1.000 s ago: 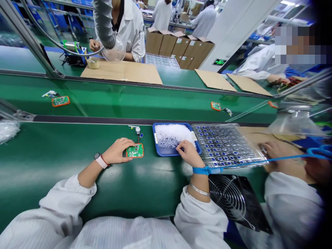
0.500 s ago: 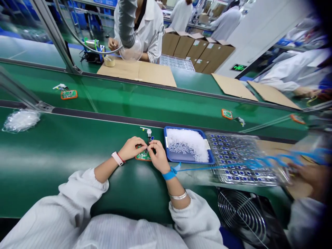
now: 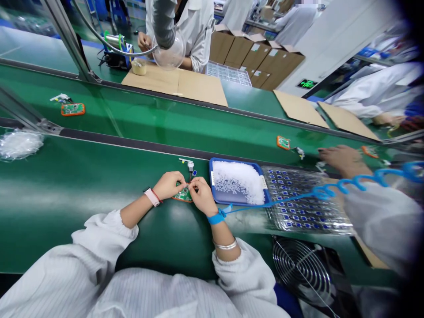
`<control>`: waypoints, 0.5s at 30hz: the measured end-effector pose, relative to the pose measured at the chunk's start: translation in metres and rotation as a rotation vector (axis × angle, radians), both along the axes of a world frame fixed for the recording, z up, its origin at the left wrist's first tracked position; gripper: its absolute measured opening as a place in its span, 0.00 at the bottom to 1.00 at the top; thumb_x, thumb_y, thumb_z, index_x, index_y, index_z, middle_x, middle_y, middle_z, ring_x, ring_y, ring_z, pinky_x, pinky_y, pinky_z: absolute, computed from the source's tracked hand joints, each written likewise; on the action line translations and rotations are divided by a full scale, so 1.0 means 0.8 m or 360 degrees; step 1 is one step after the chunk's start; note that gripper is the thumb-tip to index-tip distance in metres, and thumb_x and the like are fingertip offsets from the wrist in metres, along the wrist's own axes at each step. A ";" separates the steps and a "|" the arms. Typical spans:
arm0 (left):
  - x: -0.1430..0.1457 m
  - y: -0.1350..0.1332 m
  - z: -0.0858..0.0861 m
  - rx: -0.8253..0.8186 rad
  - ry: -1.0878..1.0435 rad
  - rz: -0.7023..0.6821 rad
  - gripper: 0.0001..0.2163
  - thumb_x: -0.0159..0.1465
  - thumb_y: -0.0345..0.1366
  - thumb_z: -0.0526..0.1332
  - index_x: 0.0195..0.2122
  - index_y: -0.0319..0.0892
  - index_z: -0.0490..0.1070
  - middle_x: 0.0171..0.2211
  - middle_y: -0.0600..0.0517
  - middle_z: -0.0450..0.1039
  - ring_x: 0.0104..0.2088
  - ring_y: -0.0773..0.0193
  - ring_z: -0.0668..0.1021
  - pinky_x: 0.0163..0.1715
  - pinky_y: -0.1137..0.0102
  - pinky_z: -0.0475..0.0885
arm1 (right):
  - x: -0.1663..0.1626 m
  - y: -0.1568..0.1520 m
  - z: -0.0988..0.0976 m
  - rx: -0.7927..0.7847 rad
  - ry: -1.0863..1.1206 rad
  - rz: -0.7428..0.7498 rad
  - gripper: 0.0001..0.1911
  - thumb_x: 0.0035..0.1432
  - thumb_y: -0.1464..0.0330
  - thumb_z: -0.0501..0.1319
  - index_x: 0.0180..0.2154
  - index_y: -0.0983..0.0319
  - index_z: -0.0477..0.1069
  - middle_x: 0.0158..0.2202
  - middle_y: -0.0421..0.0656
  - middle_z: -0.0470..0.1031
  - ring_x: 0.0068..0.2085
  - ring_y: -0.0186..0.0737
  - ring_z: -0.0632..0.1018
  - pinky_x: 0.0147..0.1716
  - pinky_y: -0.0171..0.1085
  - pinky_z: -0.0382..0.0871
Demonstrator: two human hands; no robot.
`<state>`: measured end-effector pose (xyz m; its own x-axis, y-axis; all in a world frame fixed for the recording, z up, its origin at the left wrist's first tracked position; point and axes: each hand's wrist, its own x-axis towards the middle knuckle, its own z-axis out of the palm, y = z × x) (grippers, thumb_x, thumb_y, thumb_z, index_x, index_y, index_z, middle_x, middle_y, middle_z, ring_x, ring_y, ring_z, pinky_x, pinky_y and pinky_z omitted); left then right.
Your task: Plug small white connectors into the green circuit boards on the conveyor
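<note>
A green circuit board with an orange edge lies on the green bench, partly hidden under my fingers. Thin wires run from it up to a white connector piece, beside a small blue part. My left hand is closed in a pinch over the board's upper edge. Right beside it, my right hand also pinches, its fingertips almost meeting the left ones near the wires. What sits between the fingertips is too small to make out. A blue wrist strap circles my right wrist.
To the right stand a blue tray of small white pieces and a clear tray of blue parts. Orange-edged boards lie on the belt. A coiled blue cord crosses the right side. A co-worker's hand reaches over the belt.
Boards on the belt have shifted left. The co-worker's hand at the right has moved from the clear tray's side up over the belt. My hands stay pinched at the board.
</note>
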<state>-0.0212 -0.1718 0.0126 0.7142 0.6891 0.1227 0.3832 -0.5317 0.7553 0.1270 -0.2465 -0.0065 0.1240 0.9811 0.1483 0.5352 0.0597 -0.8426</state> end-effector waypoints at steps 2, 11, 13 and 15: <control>-0.003 -0.001 -0.001 0.0010 -0.0050 -0.0014 0.05 0.59 0.32 0.60 0.27 0.40 0.73 0.31 0.50 0.74 0.34 0.62 0.76 0.37 0.68 0.68 | -0.002 -0.004 0.009 0.0046 -0.0010 -0.0033 0.07 0.54 0.71 0.55 0.25 0.61 0.66 0.33 0.44 0.66 0.37 0.39 0.71 0.38 0.40 0.67; -0.013 -0.008 0.001 0.0608 0.0145 -0.0262 0.11 0.67 0.37 0.50 0.38 0.42 0.70 0.36 0.46 0.74 0.39 0.58 0.73 0.40 0.61 0.67 | 0.124 -0.057 0.032 0.0121 -0.0547 -0.0748 0.08 0.53 0.68 0.55 0.23 0.60 0.65 0.29 0.47 0.68 0.37 0.45 0.68 0.42 0.46 0.63; -0.009 -0.014 0.006 0.0675 0.0065 -0.0508 0.13 0.68 0.37 0.47 0.38 0.43 0.71 0.34 0.46 0.73 0.37 0.60 0.73 0.40 0.61 0.67 | 0.156 -0.067 0.018 -0.0019 -0.0705 -0.0825 0.08 0.51 0.67 0.55 0.21 0.60 0.64 0.27 0.47 0.68 0.35 0.45 0.68 0.41 0.46 0.63; -0.002 -0.021 0.012 0.0646 -0.0024 -0.0795 0.14 0.68 0.35 0.46 0.37 0.45 0.71 0.30 0.47 0.73 0.35 0.61 0.73 0.39 0.61 0.67 | 0.174 -0.071 0.005 -0.0100 -0.0796 -0.0817 0.09 0.50 0.67 0.55 0.20 0.60 0.65 0.26 0.47 0.69 0.35 0.45 0.68 0.41 0.46 0.63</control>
<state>-0.0227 -0.1886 0.0218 0.9332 0.1706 0.3163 0.0066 -0.8881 0.4596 0.2660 -0.3033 -0.0025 0.5040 0.8257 0.2532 0.8055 -0.3436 -0.4829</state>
